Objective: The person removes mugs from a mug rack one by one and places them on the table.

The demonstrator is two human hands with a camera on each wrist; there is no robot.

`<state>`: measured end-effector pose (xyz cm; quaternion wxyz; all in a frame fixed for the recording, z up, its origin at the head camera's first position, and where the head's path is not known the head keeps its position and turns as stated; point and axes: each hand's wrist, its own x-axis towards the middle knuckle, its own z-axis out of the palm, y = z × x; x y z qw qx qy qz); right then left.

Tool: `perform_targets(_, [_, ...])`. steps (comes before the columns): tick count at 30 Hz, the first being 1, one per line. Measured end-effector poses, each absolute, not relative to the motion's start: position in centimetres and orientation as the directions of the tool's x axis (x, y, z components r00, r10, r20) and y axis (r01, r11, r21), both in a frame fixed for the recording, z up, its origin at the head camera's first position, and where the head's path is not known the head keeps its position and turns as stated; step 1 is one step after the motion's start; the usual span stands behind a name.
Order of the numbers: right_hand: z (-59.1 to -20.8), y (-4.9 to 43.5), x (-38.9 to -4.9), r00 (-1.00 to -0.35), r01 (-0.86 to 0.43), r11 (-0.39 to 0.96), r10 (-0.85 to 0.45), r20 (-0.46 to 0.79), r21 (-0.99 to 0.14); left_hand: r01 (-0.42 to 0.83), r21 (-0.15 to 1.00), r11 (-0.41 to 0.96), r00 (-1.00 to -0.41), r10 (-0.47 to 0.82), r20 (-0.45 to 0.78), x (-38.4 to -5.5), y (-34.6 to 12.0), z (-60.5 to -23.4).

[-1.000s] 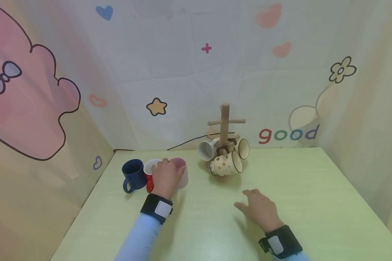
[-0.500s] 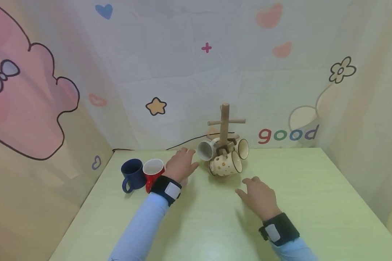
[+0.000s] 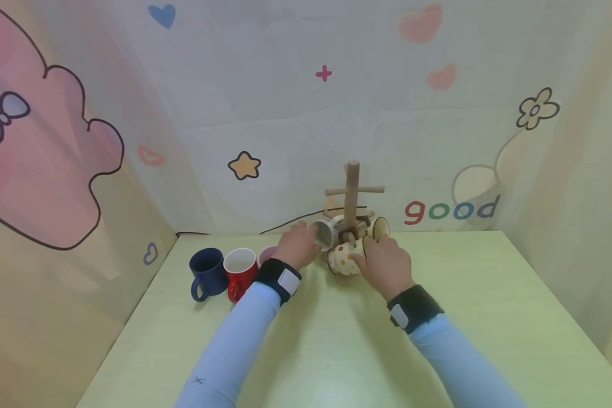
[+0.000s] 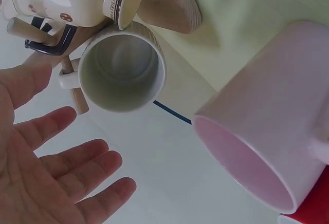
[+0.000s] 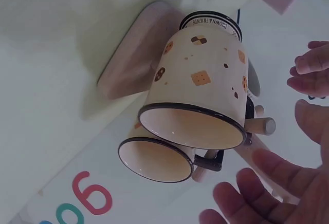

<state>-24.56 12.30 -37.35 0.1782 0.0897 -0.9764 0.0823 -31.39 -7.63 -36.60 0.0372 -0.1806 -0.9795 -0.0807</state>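
Note:
A wooden mug tree (image 3: 351, 195) stands at the back of the table with three mugs hanging from its lower pegs. My left hand (image 3: 297, 246) is beside the white mug (image 4: 122, 75) on the tree's left; its fingers are spread and hold nothing in the left wrist view. At the front peg, my right hand (image 3: 387, 267) is close to a cream mug with a cookie pattern (image 5: 200, 75), fingers extended and apart from it in the right wrist view. Behind that mug hangs another dark-rimmed cream mug (image 5: 157, 160). The right hand partly covers the front mug in the head view.
Left of the tree, a pink mug (image 4: 272, 100), a red mug (image 3: 241, 276) and a navy mug (image 3: 208, 273) stand in a row on the pale green table (image 3: 326, 351). A printed curtain (image 3: 285, 113) hangs behind.
My left hand has left the pink mug and moved right to the white hanging mug. My right hand has moved forward and left to the front cream mug. The mugs have stayed put.

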Motion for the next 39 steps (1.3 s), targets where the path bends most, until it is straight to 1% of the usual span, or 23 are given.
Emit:
perform_targets(5, [-37.0,11.2,-26.0,-0.889,-0.191,0.982,-0.172,0.424,-0.001,0.356,0.106,0.929,-0.933,0.347,0.094,-31.7,-7.0,-36.6])
perform_targets(6, [-37.0,11.0,-26.2,-0.887,-0.186,0.982,-0.174,0.427,0.013,0.357,0.095,0.929,-0.932,0.349,0.093,-31.8,-6.8,-36.6])
perform_targets(9, [-37.0,10.5,-26.8,-0.881,-0.177,0.984,-0.174,0.44,0.034,0.356,0.108,0.928,-0.933,0.347,0.092,-32.1,-6.2,-36.6])
perform_targets(14, [-36.9,10.0,-27.3,-0.886,-0.162,0.986,-0.162,0.435,0.038,0.335,0.111,0.935,-0.94,0.325,0.104,-32.2,-5.4,-36.4])
perform_targets(24, [-36.8,10.0,-28.0,-0.922,-0.115,0.99,-0.137,0.362,0.081,0.318,0.083,0.944,-0.945,0.308,0.11,-32.3,-5.1,-36.0])
perform_targets(29, [-36.4,10.8,-28.0,-0.939,-0.091,0.994,-0.105,0.326,0.058,0.321,0.065,0.945,-0.94,0.31,0.141,-33.2,-5.0,-36.2])
perform_targets(34, [-36.5,12.1,-27.9,-0.94,-0.089,0.995,-0.095,0.328,0.033,0.32,0.034,0.947,-0.934,0.31,0.178,-34.2,-4.3,-36.3])
perform_targets(39, [-36.7,13.0,-27.7,-0.941,-0.083,0.996,-0.086,0.328,0.024,0.309,-0.006,0.951,-0.935,0.305,0.181,-34.7,-3.6,-36.0])
